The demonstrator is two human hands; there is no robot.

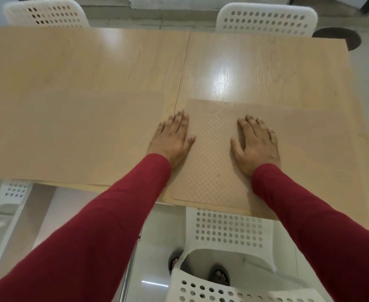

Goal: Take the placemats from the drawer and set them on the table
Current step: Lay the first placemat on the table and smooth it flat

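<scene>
A: Where is the placemat sitting right now?

B: It is lying flat on the counter, on the right half, at the near edge just in front of a white chair. There seems to be another mat lying on the left half, though it is blending into the wood and I cannot tell its edges for sure.

A: And what are the hands doing?

B: Both are resting palm down with fingers straight and slightly spread. Neither grip is pinching anything. The left hand is sitting on the mat's left border, partly over the bare wood beside it. The right hand is pressing nearer the middle.

A: So the person is smoothing it down?

B: That is my reading: the step in hand is flattening and squaring the mat. To do it well, I would be keeping the palms flat and sliding them outward, away from each other, so any curl is getting pushed toward the borders.

A: Anything to watch?

B: The near edge looks as if it is running level with, or slightly past, the counter's lip. I would be nudging the mat a touch toward the far side, pushing with both palms evenly so it is not twisting. Its left border is lying just beside the seam between the two halves, which is giving a handy line to square against.
</scene>
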